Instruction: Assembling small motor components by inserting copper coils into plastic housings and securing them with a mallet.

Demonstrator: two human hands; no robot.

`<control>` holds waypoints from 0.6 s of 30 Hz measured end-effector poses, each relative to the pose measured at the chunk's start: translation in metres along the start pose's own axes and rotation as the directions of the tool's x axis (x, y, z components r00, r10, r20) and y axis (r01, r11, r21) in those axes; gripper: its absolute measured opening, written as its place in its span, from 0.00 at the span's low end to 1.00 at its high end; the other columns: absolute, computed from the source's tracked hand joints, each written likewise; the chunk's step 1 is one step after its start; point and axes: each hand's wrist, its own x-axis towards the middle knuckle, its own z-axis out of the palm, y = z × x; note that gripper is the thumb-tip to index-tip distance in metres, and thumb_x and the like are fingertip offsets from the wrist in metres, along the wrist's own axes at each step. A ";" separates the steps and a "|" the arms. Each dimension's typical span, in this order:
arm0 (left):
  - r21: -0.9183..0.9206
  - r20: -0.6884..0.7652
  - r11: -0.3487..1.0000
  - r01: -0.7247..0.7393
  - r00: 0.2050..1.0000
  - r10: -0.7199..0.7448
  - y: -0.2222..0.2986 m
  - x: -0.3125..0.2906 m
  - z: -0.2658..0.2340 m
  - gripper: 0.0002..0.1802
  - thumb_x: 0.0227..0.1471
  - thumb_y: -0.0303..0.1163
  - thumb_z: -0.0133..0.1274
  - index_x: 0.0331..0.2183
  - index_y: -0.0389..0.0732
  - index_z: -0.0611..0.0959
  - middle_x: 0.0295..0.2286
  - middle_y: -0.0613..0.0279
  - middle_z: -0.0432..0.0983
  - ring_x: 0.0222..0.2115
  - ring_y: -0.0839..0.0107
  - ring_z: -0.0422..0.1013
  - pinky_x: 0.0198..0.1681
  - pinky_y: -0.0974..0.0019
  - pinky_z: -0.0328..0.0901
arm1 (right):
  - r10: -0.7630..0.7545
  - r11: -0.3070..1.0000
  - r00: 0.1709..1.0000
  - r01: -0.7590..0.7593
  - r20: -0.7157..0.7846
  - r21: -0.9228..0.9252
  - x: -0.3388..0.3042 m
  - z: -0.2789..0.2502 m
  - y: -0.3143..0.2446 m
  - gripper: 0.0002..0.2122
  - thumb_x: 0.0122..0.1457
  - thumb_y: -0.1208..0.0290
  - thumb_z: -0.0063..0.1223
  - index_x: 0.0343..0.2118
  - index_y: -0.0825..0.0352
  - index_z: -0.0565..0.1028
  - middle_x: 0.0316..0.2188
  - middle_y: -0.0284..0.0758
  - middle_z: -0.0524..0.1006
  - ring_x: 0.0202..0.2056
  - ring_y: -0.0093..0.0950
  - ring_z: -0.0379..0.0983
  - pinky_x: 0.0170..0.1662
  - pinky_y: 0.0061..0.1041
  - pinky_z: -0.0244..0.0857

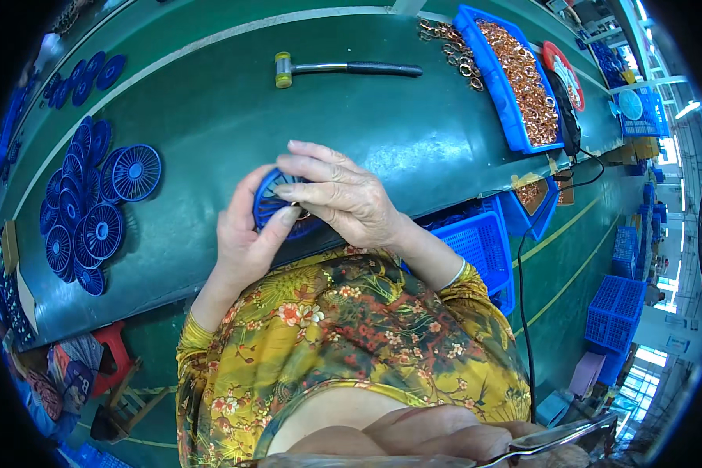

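Note:
Near the front edge of the bench, my left hand [243,240] is closed around the rim of a round blue plastic grille [266,201] with spokes. My right hand [345,196] lies across the grille, with its fingers bent over the face. A copper-coloured ring [304,216] shows partly beneath the right fingers, close to my left thumb. The fingers hide most of the ring and the middle of the grille. A loose heap of similar blue grilles [104,231] rests to the left of my hands.
Beyond my hands lies a yellow-headed mallet [284,70] with a black handle. At the right, a blue bin [498,86] holds many copper rings, and some loose rings [462,61] lie beside it. Blue baskets [476,249] stand below the bench edge, near a black cable [521,296].

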 end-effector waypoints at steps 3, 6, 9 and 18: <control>0.327 0.047 0.904 -0.276 0.960 0.276 -0.005 0.005 0.005 0.28 0.47 0.27 0.59 0.50 0.34 0.70 0.36 0.53 0.78 0.32 0.65 0.78 0.35 0.67 0.71 | 0.158 0.980 0.985 -0.147 -0.073 0.137 -0.004 -0.007 -0.001 0.21 0.52 0.78 0.59 0.50 0.68 0.72 0.56 0.47 0.66 0.55 0.39 0.65 0.55 0.32 0.62; 0.353 0.143 0.828 -0.435 0.900 0.412 -0.010 0.010 0.011 0.29 0.44 0.25 0.61 0.49 0.34 0.70 0.34 0.49 0.78 0.29 0.58 0.78 0.30 0.62 0.72 | 0.236 0.948 0.972 -0.231 0.002 0.221 -0.019 -0.019 0.008 0.23 0.49 0.77 0.63 0.50 0.70 0.70 0.47 0.43 0.73 0.47 0.31 0.72 0.48 0.28 0.69; 0.342 0.186 0.812 -0.473 0.881 0.435 -0.012 0.011 0.018 0.29 0.43 0.25 0.61 0.49 0.34 0.70 0.32 0.49 0.78 0.28 0.57 0.78 0.29 0.62 0.72 | 0.261 0.954 0.965 -0.258 0.004 0.154 -0.029 -0.026 0.004 0.25 0.48 0.78 0.64 0.51 0.70 0.69 0.44 0.40 0.74 0.42 0.28 0.74 0.46 0.27 0.69; 0.688 0.076 0.580 -0.436 0.838 0.541 -0.027 0.027 0.031 0.26 0.41 0.19 0.60 0.46 0.40 0.77 0.34 0.54 0.79 0.30 0.62 0.78 0.33 0.64 0.72 | 0.298 0.578 0.745 -0.638 -0.597 -0.509 -0.028 -0.143 0.116 0.21 0.54 0.64 0.58 0.49 0.68 0.72 0.40 0.43 0.76 0.37 0.35 0.74 0.41 0.33 0.68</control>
